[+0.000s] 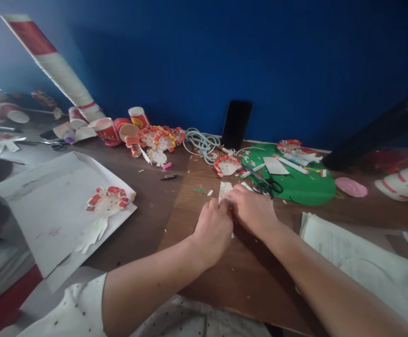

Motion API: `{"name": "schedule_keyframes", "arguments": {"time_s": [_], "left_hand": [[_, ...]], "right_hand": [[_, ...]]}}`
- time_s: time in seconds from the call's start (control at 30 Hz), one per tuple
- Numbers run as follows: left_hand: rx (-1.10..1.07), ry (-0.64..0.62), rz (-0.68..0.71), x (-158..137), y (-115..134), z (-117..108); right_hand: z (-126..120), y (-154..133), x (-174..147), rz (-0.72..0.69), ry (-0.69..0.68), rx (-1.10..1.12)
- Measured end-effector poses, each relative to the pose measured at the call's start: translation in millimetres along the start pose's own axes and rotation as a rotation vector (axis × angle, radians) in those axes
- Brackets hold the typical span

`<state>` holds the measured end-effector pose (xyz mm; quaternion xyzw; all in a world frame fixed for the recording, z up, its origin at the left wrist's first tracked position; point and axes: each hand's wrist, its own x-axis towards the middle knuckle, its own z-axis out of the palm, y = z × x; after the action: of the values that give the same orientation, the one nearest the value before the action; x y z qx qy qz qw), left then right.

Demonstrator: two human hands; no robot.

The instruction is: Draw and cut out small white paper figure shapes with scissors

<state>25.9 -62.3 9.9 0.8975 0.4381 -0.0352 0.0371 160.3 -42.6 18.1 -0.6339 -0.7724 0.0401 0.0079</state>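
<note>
Over the brown table, my left hand (pixel 213 230) and my right hand (pixel 253 209) meet with fingers curled in. Between them sticks up a small white paper piece (pixel 225 187) with faint lines on it; both hands pinch it, and its lower part is hidden by my fingers. Just beyond my right hand lie black-handled scissors (pixel 270 186), partly on a green sheet (pixel 316 189). A paper lion-like cutout (pixel 226 165) with a red and orange mane rests past my fingertips. White paper scraps (pixel 210 192) are scattered around.
A black phone (pixel 237 124) leans on the blue wall. Coiled pale cable (pixel 200 140), paper cups (pixel 104 131) and more cutouts line the back. White board (pixel 49 201) lies left, papers (pixel 358 262) right, with a pink disc (pixel 351 186) and striped cups (pixel 405 182) beyond.
</note>
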Motion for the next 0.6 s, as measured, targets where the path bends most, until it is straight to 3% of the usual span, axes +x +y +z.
{"name": "schedule_keyframes", "arguments": {"time_s": [0.3, 0.4, 0.47, 0.6], "left_hand": [[0.006, 0.056, -0.019, 0.9, 1.1, 3.8], [0.029, 0.079, 0.003, 1.0, -0.2, 6.3], [0.052, 0.104, 0.016, 0.8, -1.4, 8.6], [0.076, 0.138, 0.034, 0.7, -3.7, 11.9]], "right_hand": [[5.6, 4.4, 2.3, -0.01, 0.05, 0.089], [-6.6, 27.1, 5.2, -0.021, 0.07, 0.14], [-20.4, 51.2, 5.5, 0.077, 0.127, 0.123], [-39.5, 91.8, -0.4, 0.075, -0.119, -0.039]]}}
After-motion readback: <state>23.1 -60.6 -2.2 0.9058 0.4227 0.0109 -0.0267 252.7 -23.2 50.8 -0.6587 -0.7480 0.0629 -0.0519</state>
